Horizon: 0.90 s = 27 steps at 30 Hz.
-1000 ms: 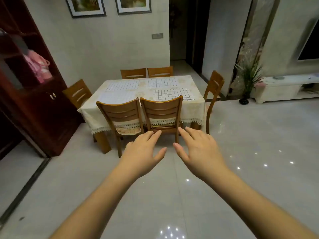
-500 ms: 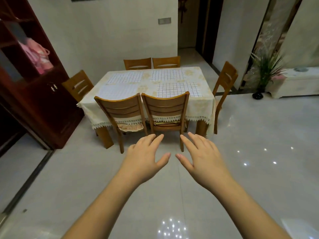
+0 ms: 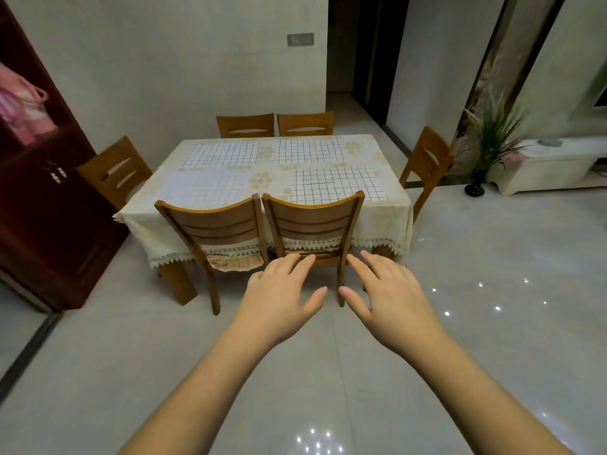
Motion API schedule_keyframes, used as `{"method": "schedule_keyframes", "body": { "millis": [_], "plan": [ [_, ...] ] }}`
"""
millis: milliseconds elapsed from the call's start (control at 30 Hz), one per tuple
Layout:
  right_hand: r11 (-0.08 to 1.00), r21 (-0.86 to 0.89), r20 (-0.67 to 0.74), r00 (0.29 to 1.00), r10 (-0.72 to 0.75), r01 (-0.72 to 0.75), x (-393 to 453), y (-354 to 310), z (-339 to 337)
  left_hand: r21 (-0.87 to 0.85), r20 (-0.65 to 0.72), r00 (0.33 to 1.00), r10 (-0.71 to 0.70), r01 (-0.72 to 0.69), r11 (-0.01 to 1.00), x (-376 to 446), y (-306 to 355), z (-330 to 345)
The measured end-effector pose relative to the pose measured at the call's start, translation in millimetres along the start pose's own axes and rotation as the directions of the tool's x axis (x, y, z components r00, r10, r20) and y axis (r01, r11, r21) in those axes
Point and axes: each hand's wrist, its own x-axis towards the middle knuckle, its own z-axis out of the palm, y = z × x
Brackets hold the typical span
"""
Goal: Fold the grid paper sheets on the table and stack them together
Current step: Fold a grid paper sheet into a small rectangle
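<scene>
No sheet is folded yet: the four grid paper sheets [image 3: 335, 185] lie flat on the table [image 3: 391, 211]. Both hands, the left hand [image 3: 282, 303] and right hand [image 3: 391, 300], hold nothing, fingers [image 3: 300, 262] loosely spread. The next move, I think, is stepping past the chairs [image 3: 312, 221] to reach a sheet.

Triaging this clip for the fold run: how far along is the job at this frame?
Done: nothing. Four grid paper sheets lie flat and apart on the table: far left sheet, far right sheet, near left sheet, near right sheet.
In hand: nothing. Left hand and right hand are open, short of the near chairs.
Left: reach the table, fold all four, stack.
</scene>
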Motion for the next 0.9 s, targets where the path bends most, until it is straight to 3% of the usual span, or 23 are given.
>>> {"method": "schedule_keyframes", "body": {
  "millis": [233,900],
  "plan": [
    [0.999,-0.025,0.021,0.999,0.025,-0.025,66,34,16,-0.021,0.022,1.000,0.020,-0.019,1.000,70,-8,17],
    [0.991,0.135,0.038,0.999,-0.029,0.024,266,192,46,0.018,0.091,0.996,-0.023,0.021,1.000,311,39,58]
  ]
}}
